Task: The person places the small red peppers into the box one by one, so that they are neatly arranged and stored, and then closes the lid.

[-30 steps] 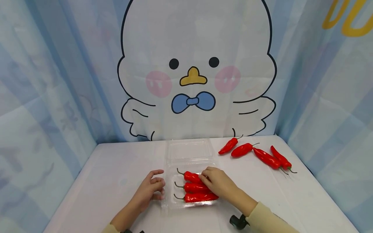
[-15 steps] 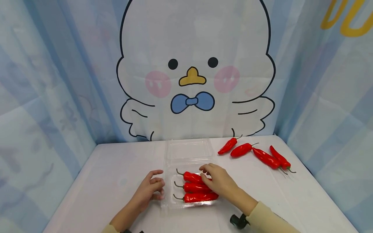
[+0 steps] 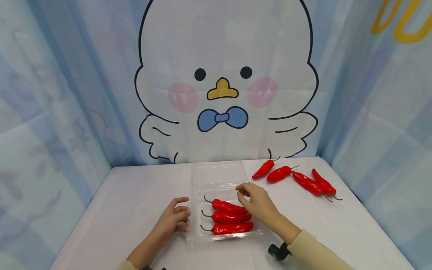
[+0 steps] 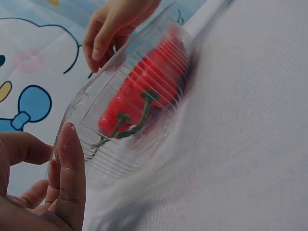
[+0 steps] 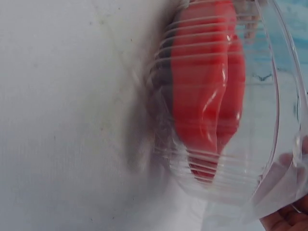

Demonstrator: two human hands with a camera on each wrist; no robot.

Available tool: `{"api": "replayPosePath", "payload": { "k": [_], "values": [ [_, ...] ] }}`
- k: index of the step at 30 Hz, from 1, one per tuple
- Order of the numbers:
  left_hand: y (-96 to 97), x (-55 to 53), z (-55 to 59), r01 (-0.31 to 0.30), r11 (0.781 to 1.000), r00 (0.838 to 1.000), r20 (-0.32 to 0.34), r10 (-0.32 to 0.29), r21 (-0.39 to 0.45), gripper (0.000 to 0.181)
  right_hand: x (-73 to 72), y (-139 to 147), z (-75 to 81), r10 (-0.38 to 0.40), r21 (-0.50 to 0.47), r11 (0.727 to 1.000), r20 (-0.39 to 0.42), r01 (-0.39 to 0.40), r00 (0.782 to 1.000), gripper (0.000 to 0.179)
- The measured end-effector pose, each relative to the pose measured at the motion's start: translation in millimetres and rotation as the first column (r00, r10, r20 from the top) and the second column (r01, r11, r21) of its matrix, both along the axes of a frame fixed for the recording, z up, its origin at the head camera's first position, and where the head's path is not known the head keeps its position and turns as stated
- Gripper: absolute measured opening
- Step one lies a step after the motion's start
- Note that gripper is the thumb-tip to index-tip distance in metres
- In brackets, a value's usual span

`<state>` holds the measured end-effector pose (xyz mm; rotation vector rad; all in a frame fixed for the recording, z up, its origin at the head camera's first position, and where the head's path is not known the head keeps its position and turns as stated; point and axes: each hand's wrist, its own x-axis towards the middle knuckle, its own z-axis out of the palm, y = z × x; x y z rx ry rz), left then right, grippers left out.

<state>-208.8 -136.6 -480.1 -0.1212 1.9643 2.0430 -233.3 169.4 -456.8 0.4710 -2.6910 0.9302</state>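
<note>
A clear plastic clamshell container (image 3: 199, 237) lies on the table with its lid (image 3: 219, 174) folded back. Three red chili peppers (image 3: 231, 228) lie side by side in its base, stems to the left. At the left edge, my left hand (image 3: 172, 221) pinches the rim, thumb and fingers on either side in the left wrist view. My right hand (image 3: 258, 202) hovers over the far right part of the base, fingers loosely bent and holding nothing. In the right wrist view, the container wall partly covers the right fingers (image 5: 288, 219).
Several more red chili peppers (image 3: 307, 183) lie on the white table (image 3: 148, 187) at the back right. A curtain with a cartoon bird (image 3: 222, 142) hangs behind the table's back edge. Dark wrist gear (image 3: 279, 252) shows by the right sleeve.
My right hand has let go of the farthest chili pepper in the container and moved up and slightly right. The left hand stays at the rim.
</note>
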Motion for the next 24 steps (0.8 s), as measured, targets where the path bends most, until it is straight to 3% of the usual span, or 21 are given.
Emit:
{"api": "replayPosePath", "payload": {
  "k": [13, 24],
  "values": [
    [-0.1, 0.3, -1.1, 0.006, 1.000, 1.000, -0.014, -0.006, 0.007, 0.056, -16.0, 16.9, 0.5, -0.082, -0.172, 0.981, 0.059, 0.091, 0.995, 0.014],
    [-0.4, 0.6, -1.5, 0.004, 1.000, 1.000, -0.019, -0.004, 0.013, 0.057, -27.3, 38.9, -7.0, -0.174, -0.151, 0.969, 0.135, 0.194, 0.976, 0.016]
  ]
}}
